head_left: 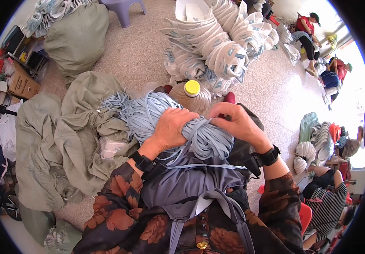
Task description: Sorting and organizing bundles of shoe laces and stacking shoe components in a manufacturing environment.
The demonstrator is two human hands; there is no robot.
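A thick hank of light blue cord [148,111] lies across my lap, over a grey apron [186,175]. Its loose, frayed-looking ends fan out to the left, while the right end is folded into loops. My left hand [174,127] is wrapped over the middle of the hank, pressing it down. At the looped end my right hand [239,122] is closed, thumb and fingers pinching a strand that binds the hank. One single strand runs across the apron toward my right wrist. Just beyond the hank stands a jar with a yellow lid [192,88].
Stacked white shell-shaped pieces with blue trim [227,57] rise beyond the jar. Grey-green cloth sacks [38,148] lie at my left, with a full one [79,38] farther off. A purple stool [125,10] stands at the far edge. Several people sit along the right.
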